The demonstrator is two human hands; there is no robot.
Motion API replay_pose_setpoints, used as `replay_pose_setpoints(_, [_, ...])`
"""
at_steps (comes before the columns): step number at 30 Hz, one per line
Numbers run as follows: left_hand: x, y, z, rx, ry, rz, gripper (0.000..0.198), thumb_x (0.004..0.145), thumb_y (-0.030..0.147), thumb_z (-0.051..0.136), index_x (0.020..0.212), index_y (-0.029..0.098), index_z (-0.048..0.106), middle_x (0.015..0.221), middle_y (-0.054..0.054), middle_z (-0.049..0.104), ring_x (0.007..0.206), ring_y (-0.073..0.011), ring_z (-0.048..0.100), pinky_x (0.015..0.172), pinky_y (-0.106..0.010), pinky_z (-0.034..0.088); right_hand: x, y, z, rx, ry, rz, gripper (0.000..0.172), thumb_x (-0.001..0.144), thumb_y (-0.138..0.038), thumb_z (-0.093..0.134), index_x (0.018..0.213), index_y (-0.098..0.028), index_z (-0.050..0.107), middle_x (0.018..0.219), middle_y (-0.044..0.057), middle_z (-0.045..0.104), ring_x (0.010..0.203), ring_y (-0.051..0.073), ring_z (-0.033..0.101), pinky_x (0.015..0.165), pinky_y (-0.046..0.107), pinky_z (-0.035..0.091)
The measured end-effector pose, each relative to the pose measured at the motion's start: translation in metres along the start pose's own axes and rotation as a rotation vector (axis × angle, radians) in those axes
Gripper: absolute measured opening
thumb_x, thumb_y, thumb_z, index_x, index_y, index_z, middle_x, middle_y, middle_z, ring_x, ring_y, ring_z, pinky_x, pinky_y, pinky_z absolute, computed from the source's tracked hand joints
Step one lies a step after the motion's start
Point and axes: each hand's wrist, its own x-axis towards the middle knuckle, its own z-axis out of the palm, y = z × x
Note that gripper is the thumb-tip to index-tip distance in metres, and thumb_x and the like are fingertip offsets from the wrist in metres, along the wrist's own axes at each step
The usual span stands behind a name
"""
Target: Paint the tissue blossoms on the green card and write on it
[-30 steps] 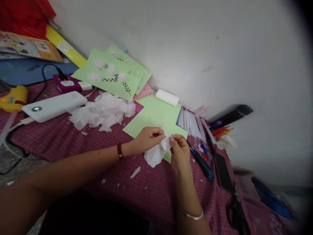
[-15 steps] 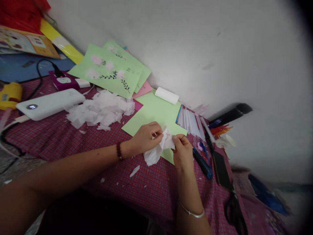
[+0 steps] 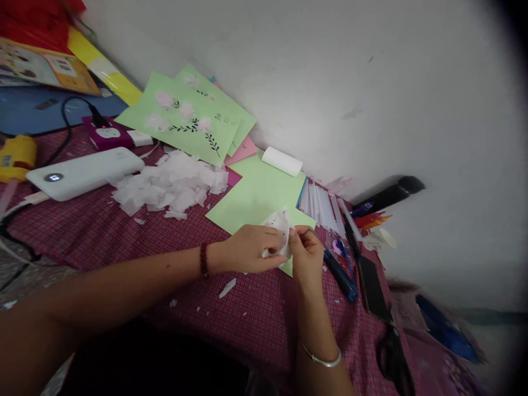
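Both my hands meet over the red checked tablecloth (image 3: 256,313), pinching one crumpled piece of white tissue paper (image 3: 279,226). My left hand (image 3: 251,250), with a bead bracelet at the wrist, is closed around the lower part of the tissue. My right hand (image 3: 307,254) pinches its upper edge with thumb and forefinger. The tissue is bunched small between the fingers. Just behind them lies a plain light green sheet of paper (image 3: 259,192).
A heap of torn white tissue (image 3: 169,184) lies left, beside a white power bank (image 3: 82,171) and cables. Green sheets with pink flowers (image 3: 185,118) lean at the wall. A white roll (image 3: 281,161), paper strips (image 3: 324,206), pens (image 3: 342,275), black scissors (image 3: 394,357).
The tissue hung loose below my hands a second ago; now it is gathered into a small bunch. My left hand has closed over its lower part and moved toward the right hand.
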Motion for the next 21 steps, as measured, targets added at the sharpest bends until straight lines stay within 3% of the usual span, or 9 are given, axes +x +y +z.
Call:
replay_pose_setpoints(4, [0.003,-0.004,0.002,-0.412,0.052,-0.367,0.039,0.088,0.047,0.052,0.064,0.016,0.048,0.058,0.002,0.046,0.055,-0.0088,0.041,0.049,-0.022,0.03,-0.006,-0.008,0.004,-0.153,-0.087,-0.17,0.016,0.084,-0.032,0.062,0.073,-0.02,0.061,0.071,-0.001,0.056,0.069,0.013,0.051,0.065,0.026,0.041])
replay_pose_setpoints(9, [0.005,-0.008,0.006,-0.644,0.099,-0.561,0.033,0.088,0.042,0.05,0.065,0.019,0.041,0.054,0.005,0.038,0.047,-0.0071,0.036,0.043,-0.021,0.027,-0.009,-0.007,0.009,-0.216,-0.191,-0.176,0.017,0.086,-0.031,0.059,0.073,-0.02,0.061,0.071,-0.001,0.056,0.065,0.012,0.05,0.061,0.025,0.04])
replay_pose_setpoints(12, [0.006,-0.007,0.004,-0.647,0.131,-0.582,0.032,0.089,0.04,0.045,0.066,0.019,0.039,0.053,0.005,0.035,0.045,-0.007,0.033,0.042,-0.021,0.025,-0.007,-0.003,0.008,-0.161,-0.141,-0.103,0.018,0.083,-0.034,0.062,0.072,-0.019,0.06,0.071,-0.002,0.053,0.064,0.012,0.048,0.059,0.025,0.039])
replay_pose_setpoints(17, [0.006,-0.008,0.0,-0.554,0.198,-0.552,0.033,0.091,0.038,0.043,0.066,0.017,0.045,0.058,0.002,0.046,0.053,-0.0083,0.042,0.048,-0.022,0.032,0.0,0.003,0.005,0.063,0.011,0.094,0.023,0.078,-0.039,0.066,0.072,-0.019,0.056,0.062,-0.006,0.048,0.053,0.009,0.039,0.052,0.023,0.034])
replay_pose_setpoints(21, [0.005,-0.01,0.001,-0.37,0.165,-0.475,0.035,0.093,0.036,0.041,0.065,0.016,0.046,0.059,0.002,0.047,0.055,-0.0091,0.042,0.05,-0.022,0.03,0.002,0.005,0.004,0.131,-0.038,0.14,0.021,0.076,-0.038,0.068,0.083,-0.019,0.059,0.071,-0.003,0.056,0.06,0.01,0.049,0.057,0.024,0.04])
